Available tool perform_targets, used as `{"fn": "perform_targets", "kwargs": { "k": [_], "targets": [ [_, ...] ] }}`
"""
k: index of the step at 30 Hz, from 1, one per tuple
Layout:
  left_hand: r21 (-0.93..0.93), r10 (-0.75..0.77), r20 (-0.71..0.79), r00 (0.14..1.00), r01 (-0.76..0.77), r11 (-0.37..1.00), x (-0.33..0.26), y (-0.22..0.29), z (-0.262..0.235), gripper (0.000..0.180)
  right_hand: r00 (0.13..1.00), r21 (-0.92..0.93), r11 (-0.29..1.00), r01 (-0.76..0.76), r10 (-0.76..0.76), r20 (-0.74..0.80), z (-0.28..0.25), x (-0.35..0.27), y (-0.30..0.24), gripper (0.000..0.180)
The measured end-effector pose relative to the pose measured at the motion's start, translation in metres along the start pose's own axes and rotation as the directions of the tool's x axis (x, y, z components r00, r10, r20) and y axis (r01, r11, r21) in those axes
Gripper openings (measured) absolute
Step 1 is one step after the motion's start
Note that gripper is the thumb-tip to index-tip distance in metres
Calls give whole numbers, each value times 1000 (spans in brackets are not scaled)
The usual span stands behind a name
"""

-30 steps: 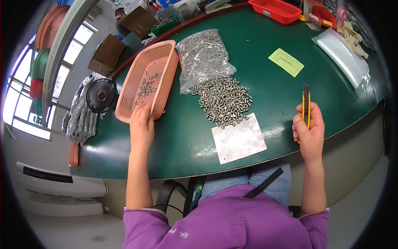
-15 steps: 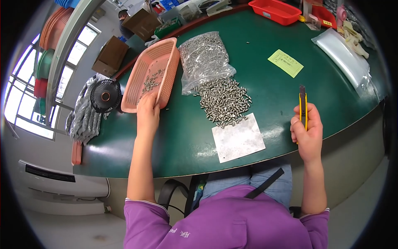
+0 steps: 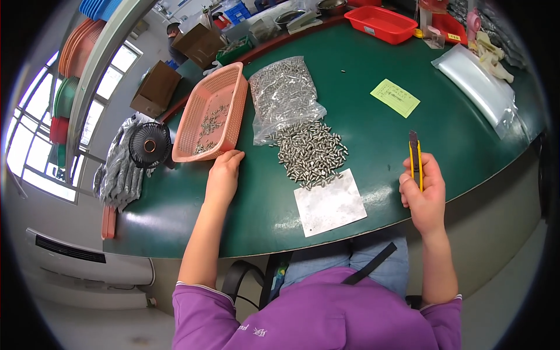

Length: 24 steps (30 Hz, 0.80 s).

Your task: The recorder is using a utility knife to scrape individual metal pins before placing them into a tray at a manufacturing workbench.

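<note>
My right hand [image 3: 427, 195] is wrapped round a yellow-and-black utility knife [image 3: 416, 163], its tip pointing away from me above the table's right side. My left hand [image 3: 223, 178] rests on the green table just outside the near right corner of a pink perforated basket [image 3: 238, 111]. Its fingertips are pressed together at the tabletop; whatever they pinch is hidden. Several small metal pins lie inside the basket. Between my hands a heap of similar metal pins [image 3: 310, 153] spreads out below a clear plastic bag [image 3: 283, 96] full of pins. A white sheet [image 3: 331, 205] touches the heap's near edge.
A black fan [image 3: 150, 146] and grey plastic bags [image 3: 119, 175] stand left of the basket. A yellow-green slip [image 3: 395, 98] lies right of the heap. Clear plastic bags [image 3: 475, 87] are stacked at the right, a red tray [image 3: 382, 26] at the back. Another person is far left.
My left hand has come out of the basket to the tabletop beside its near corner, where a loose pin lay. The right hand still holds the knife, shifted slightly in view.
</note>
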<state>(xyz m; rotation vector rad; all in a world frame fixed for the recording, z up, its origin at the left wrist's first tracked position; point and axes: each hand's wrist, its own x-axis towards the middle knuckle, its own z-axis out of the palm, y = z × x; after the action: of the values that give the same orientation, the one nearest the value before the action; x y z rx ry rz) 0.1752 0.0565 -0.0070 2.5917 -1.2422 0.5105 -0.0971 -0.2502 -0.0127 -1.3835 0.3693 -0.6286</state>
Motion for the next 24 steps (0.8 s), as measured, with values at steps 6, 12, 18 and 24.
{"fn": "perform_targets", "kwargs": {
  "k": [6, 12, 18, 24],
  "targets": [
    [20, 1, 9, 1000, -1, 1000, 3, 3, -1, 17, 1000, 8, 1000, 21, -21, 7, 1, -1, 2, 19],
    [-267, -242, 78, 967, 254, 930, -2, 43, -24, 8, 1000, 16, 1000, 23, -23, 1, -4, -6, 2, 20],
    [-487, 65, 51, 997, -32, 873, -34, 136, -42, 19, 987, 51, 995, -84, 76, 140, 2, -29, -17, 32],
    [-546, -43, 134, 990, 110, 831, -52, 164, -32, 33, 895, -479, 845, 239, -1, 445, 33, -77, -29, 47]
  ]
}}
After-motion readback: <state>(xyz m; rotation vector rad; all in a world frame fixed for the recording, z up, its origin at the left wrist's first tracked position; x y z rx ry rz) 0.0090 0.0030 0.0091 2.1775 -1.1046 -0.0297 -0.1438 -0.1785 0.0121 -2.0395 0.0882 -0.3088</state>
